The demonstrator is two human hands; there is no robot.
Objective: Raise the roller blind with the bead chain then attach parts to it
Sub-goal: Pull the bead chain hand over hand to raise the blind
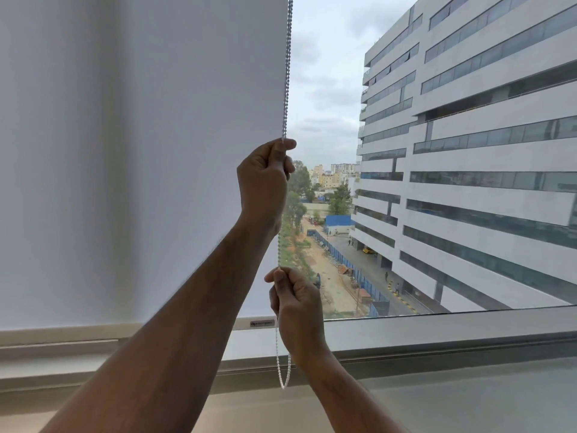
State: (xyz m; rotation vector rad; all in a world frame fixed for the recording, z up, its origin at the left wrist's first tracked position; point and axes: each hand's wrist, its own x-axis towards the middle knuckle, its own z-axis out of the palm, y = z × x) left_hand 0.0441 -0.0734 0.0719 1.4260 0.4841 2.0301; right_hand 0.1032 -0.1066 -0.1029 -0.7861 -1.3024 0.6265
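Observation:
A white roller blind [140,157] covers the left part of the window, and its bottom bar [256,324] rests just above the sill. Down the blind's right edge hangs the white bead chain [287,73], ending in a loop [283,370] below the sill line. My left hand [265,179] is raised and closed around the chain at mid-height. My right hand [296,304] grips the same chain lower down, near the bottom bar. The chain runs taut between the two hands.
A grey window sill and frame [437,332] run across the lower part of the view. The uncovered glass on the right shows a large office building [484,151] and a street far below.

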